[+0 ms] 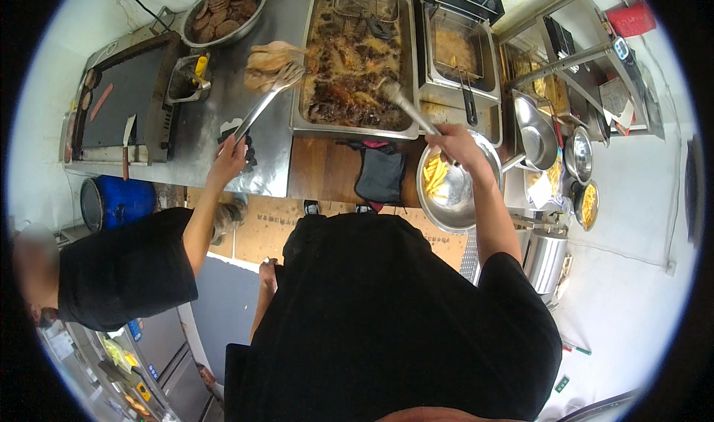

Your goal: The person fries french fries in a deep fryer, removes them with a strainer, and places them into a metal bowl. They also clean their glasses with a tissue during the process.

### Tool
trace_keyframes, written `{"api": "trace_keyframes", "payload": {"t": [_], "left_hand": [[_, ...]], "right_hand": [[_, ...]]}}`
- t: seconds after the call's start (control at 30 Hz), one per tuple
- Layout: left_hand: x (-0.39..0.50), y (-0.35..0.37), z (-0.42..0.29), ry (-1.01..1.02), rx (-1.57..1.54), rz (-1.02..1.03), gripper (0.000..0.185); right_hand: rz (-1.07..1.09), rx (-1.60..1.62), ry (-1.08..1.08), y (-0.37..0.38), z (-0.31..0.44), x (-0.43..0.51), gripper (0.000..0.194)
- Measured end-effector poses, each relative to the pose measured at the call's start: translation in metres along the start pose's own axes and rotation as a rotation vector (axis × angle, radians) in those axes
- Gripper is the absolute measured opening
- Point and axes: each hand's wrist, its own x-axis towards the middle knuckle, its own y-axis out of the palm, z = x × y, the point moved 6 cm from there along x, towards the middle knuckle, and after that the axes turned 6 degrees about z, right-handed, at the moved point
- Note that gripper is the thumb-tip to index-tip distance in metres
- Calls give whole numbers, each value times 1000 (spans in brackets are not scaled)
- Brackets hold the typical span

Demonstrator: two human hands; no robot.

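My right hand (454, 145) grips a long-handled metal utensil (410, 109) and reaches over the front right of a large rectangular fryer (357, 129). The utensil's far end sits at the oil's surface, its shape blurred by bubbles. Dark browned food pieces (346, 98) lie in the foaming oil. Low at my left side hangs my left hand (269, 276), fingers curled near a small white thing; whether it is held is unclear. From the left, a co-worker's hand (230, 157) holds metal tongs (259, 109) on a pale piece of food (270, 65) beside the fryer's left rim.
A steel bowl with fries (460, 198) stands under my right forearm. Right of the large fryer is a smaller one with a wire basket (457, 48). A griddle (128, 87) and a bowl of brown patties (226, 14) are at left. The co-worker's arm crosses the steel counter (268, 154).
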Motion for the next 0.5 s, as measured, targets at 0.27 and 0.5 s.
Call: {"api": "trace_keyframes", "payload": {"t": [0.27,0.5], "left_hand": [[-10,4,-37,12,340,78,24],[-122,40,-267,168,637,360,29]], "right_hand": [[144,583,50,22,36,69,20],[264,983,24,32,21,21,24]]}}
